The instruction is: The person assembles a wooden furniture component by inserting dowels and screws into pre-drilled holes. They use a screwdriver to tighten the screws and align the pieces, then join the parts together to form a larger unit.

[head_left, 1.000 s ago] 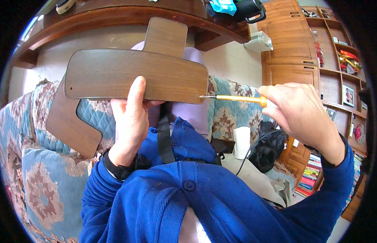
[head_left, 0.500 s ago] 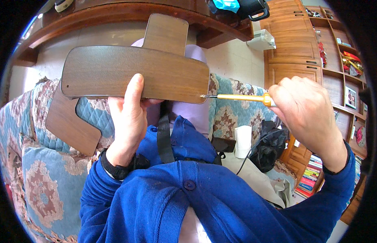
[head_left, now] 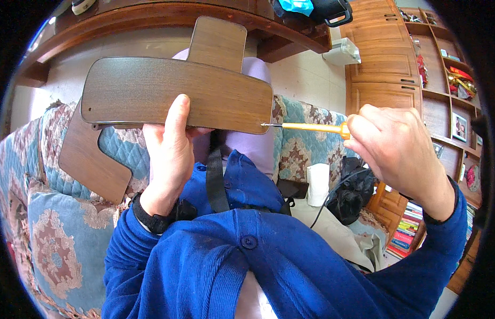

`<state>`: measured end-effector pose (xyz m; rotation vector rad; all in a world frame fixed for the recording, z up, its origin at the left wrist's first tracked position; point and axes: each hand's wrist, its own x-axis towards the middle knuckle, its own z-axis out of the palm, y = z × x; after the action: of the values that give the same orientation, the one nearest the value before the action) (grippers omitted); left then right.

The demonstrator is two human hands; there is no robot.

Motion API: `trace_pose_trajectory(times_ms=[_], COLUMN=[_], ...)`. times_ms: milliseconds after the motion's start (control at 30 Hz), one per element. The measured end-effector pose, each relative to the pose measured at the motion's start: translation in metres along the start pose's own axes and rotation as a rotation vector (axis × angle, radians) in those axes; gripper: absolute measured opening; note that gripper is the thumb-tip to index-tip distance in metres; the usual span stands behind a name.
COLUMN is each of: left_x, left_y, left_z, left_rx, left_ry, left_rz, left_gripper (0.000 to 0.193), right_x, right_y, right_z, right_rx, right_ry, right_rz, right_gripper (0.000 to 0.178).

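A brown wooden board assembly rests over my lap. Its long curved board (head_left: 152, 87) lies in front, with a shorter board (head_left: 218, 42) sticking out beyond its far edge. My left hand (head_left: 175, 141) grips the near edge, thumb on top and fingers underneath, mostly hidden. In my right hand (head_left: 393, 143) is a screwdriver with a yellow shaft (head_left: 311, 127), held level by its handle. Its tip touches a small screw (head_left: 263, 124) at the board's near right corner. A dark hole (head_left: 90, 109) shows at the near left corner.
An L-shaped brown board (head_left: 93, 157) lies on the patterned sofa (head_left: 61, 244) at my left. To the right are a white paper roll (head_left: 317, 183) and a black bag (head_left: 351, 194). A wooden table (head_left: 152, 26) stands ahead; wooden cabinets (head_left: 383, 66) line the right side.
The board's right end has shifted slightly left, and the screwdriver has followed it. My right hand has turned a little around the handle.
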<state>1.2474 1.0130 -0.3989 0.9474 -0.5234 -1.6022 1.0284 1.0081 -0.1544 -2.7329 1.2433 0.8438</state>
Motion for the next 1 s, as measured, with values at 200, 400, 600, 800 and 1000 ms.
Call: trace_pose_trajectory(times_ms=[200,400,600,800,1000], left_x=[-0.001,0.001,-0.008,-0.030,-0.061], left_y=[-0.001,0.003,-0.002,0.021,0.059], left_z=[0.002,-0.013,-0.034,-0.035,0.026], left_rx=[-0.036,0.020,0.054,0.506,1.015], left_ry=[-0.005,-0.051,-0.127,-0.351,-0.738], left_rz=[0.052,0.016,-0.017,-0.092,1.073], left_gripper=[0.048,0.032,0.035,0.025,0.011], right_x=[-0.008,-0.017,-0.032,-0.046,-0.042], right_y=[-0.003,0.033,0.044,0.047,0.031], right_z=[0.002,0.014,0.050,0.068,0.073], right_rx=[0.191,0.867,1.172,1.246,1.202], right_ry=[-0.121,-0.259,-0.070,-0.036,0.053], right_rz=[0.154,0.296,0.216,0.245,0.125], right_gripper=[0.023,0.019,0.024,0.029,0.030])
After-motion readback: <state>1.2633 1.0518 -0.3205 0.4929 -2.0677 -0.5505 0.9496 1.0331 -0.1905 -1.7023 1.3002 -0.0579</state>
